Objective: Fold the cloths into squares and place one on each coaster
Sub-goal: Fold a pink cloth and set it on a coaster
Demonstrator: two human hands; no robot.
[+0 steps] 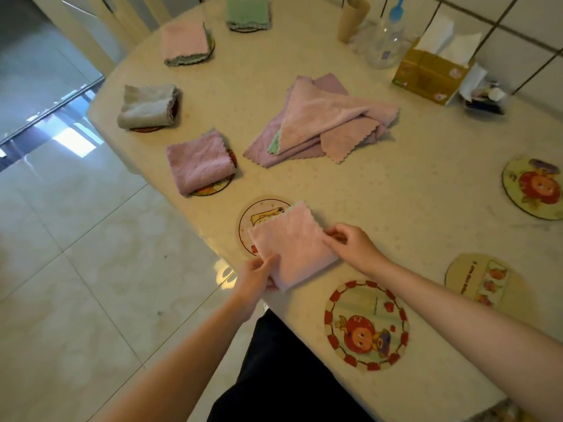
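A folded pink cloth [291, 245] lies partly over a round coaster [259, 213] near the table's front left edge. My left hand [257, 277] pinches its near corner and my right hand [350, 243] pinches its right edge. Folded cloths cover coasters further along the left edge: a mauve one [199, 162], a beige one [147, 106], a pink one [184, 41] and a green one [248, 10]. A loose pile of pink and mauve cloths [323, 123] sits mid-table. Bare coasters lie at the front [365, 325], front right [487, 283] and right [533, 187].
A yellow tissue box [426, 74], a clear bottle [385, 44], a paper cup [352, 18] and a small clear container [486, 97] stand at the back by the tiled wall. The table edge [213, 236] runs diagonally, with tiled floor to the left.
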